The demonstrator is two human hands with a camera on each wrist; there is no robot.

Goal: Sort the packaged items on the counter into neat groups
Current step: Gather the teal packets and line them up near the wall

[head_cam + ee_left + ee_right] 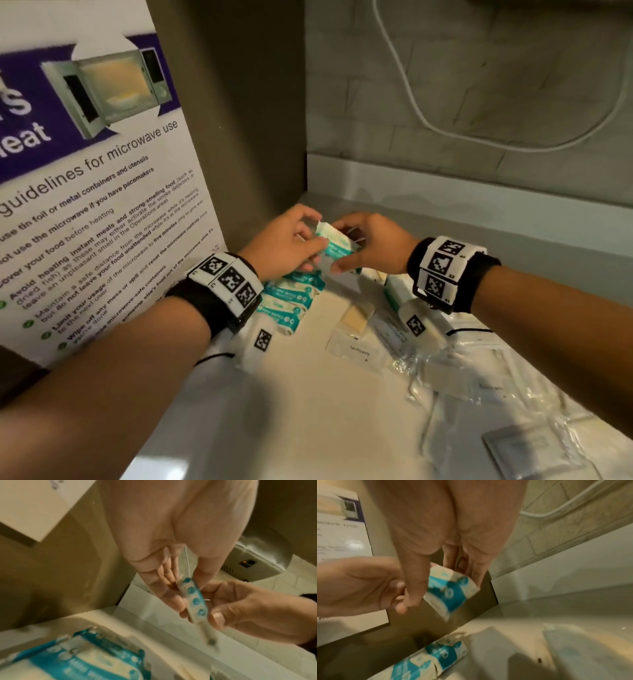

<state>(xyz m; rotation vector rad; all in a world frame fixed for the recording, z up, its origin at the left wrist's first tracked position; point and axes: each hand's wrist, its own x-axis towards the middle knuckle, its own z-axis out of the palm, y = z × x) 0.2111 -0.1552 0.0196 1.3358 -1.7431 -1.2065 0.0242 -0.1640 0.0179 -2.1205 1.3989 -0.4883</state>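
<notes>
I had the pale surface (308,394) split by kind: a row of teal wipe packs (291,301) lay side by side at the far left against the poster (102,205), so like sat with like, while clear sachets (462,377) lay loose to the right. Above the row, my left hand (284,246) and right hand (373,246) both pinched one wipe pack (337,245), fingers clamped on opposite ends, probably squaring it before adding it to the row.
</notes>
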